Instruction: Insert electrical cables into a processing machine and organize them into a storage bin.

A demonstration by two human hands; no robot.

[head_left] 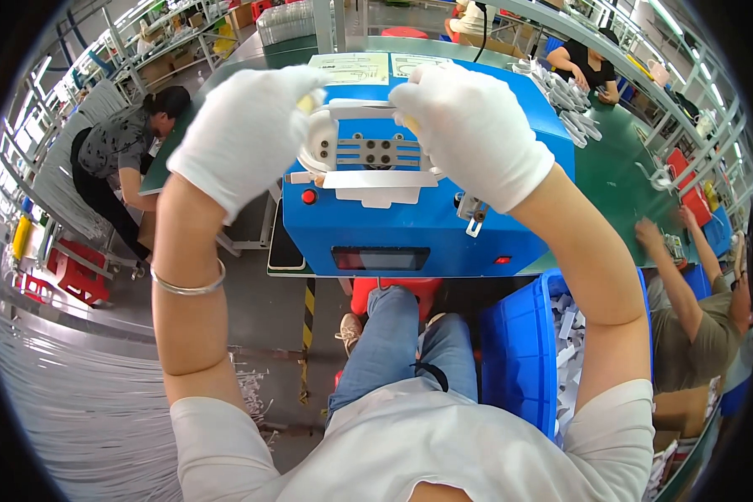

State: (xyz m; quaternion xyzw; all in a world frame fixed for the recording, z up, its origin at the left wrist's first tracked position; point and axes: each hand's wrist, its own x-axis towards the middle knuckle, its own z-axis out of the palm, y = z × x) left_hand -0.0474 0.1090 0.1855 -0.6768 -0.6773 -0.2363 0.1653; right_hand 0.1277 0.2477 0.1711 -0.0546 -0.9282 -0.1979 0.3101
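Note:
My left hand, in a white glove, has its fingers curled at the left end of a coil of white cable on the winding head. My right hand, gloved alike, is closed on the coil's right end; both sets of fingertips are partly hidden. The coil lies around the metal slotted plates on top of a blue machine. In front of those plates sits a white paper-like flap. The machine's front carries a red button and a dark display.
Bundled white cables lie on the green table at the right. A blue bin of white scraps stands beside my right leg. Long white cables hang at lower left. Other people work at the left and right.

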